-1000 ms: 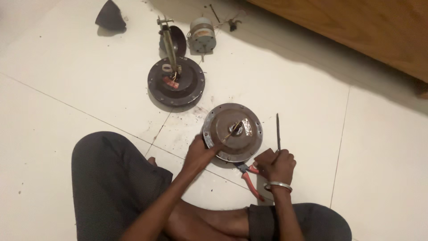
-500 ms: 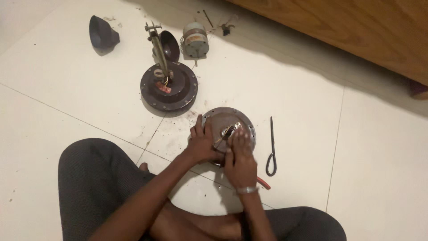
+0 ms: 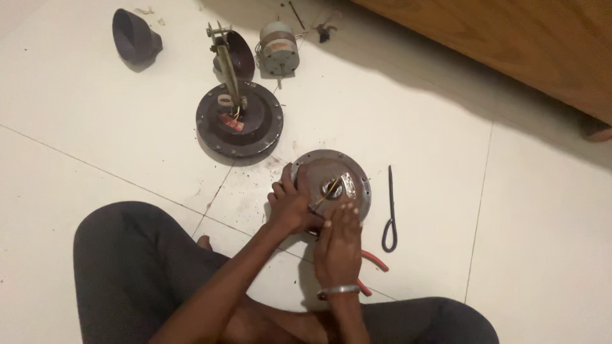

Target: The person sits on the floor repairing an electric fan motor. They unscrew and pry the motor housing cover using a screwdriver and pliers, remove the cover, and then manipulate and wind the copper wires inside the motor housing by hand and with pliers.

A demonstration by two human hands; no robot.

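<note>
While my left hand (image 3: 290, 207) grips the round motor cover's (image 3: 331, 181) near-left rim, my right hand (image 3: 338, 239) pinches a thin wire (image 3: 326, 193) slanting away from it toward the hub.

free: tiles left of motor housing (image 3: 331, 185) | blocked: hook tool (image 3: 390, 216) just right, motor base (image 3: 240, 120) beyond

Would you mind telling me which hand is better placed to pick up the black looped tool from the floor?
The right hand, I think: the black looped tool lies on its side of the round metal cover, while the left hand grips the cover's far edge.
</note>
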